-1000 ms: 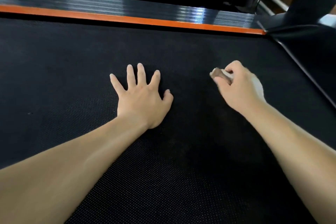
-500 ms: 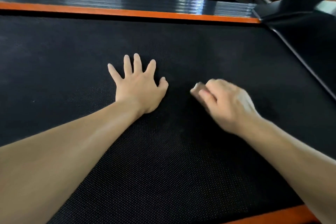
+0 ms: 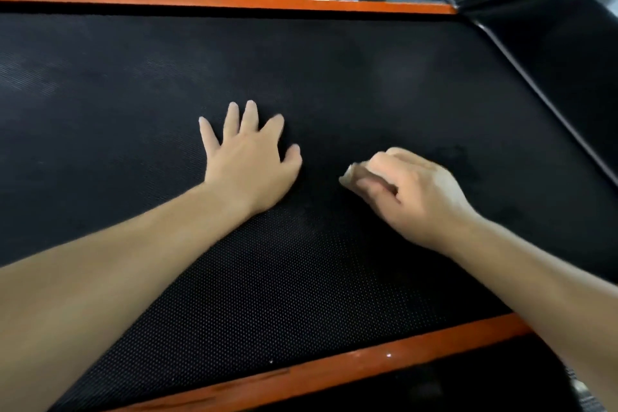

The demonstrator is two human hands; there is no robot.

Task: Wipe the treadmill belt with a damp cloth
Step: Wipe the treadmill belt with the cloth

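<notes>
Closer to my flat left hand (image 3: 249,165) now, my right hand (image 3: 413,199) grips the crumpled brownish cloth (image 3: 353,172) (black textured belt (image 3: 334,77) mid-wipe).

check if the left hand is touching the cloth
Apart. The head view shows a strip of bare belt between the left hand and the cloth, which the right hand grips.

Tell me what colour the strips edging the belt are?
The long edging strips are orange, clearest in head view.
</notes>
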